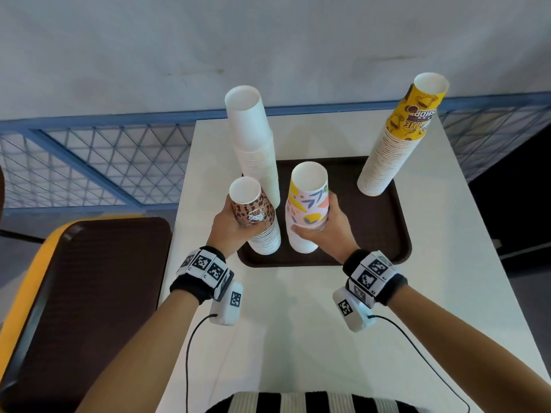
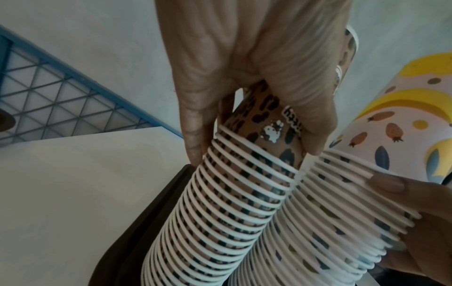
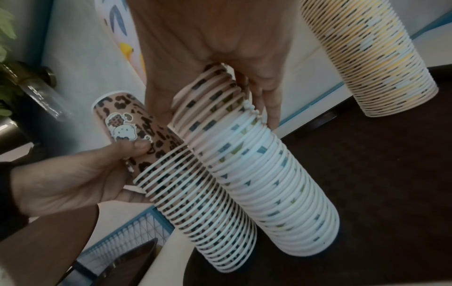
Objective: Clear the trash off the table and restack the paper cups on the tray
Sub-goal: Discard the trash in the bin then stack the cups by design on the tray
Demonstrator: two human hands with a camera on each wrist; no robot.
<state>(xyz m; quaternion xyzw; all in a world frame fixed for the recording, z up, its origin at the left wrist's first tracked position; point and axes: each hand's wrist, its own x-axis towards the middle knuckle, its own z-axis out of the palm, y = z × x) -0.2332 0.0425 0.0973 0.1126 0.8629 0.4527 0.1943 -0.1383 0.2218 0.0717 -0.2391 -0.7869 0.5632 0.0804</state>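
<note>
On the dark brown tray (image 1: 372, 234) stand several stacks of paper cups. My left hand (image 1: 235, 226) grips the leopard-print stack (image 1: 253, 210) near its top, at the tray's front left; the same stack (image 2: 244, 193) fills the left wrist view, and the leopard stack (image 3: 137, 120) also shows in the right wrist view. My right hand (image 1: 325, 226) grips the pastel-patterned stack (image 1: 307, 210) at the tray's front middle, thumb on its left side. That pastel stack (image 3: 264, 183) leans against the leopard one. Both stacks rest on the tray.
A tall plain white stack (image 1: 253, 144) rises behind the leopard one. A yellow-topped stack (image 1: 396, 138) stands at the tray's back right. The white table (image 1: 298, 323) has a second brown tray (image 1: 89, 278) on a yellow seat to its left. A blue mesh fence (image 1: 104, 162) runs behind.
</note>
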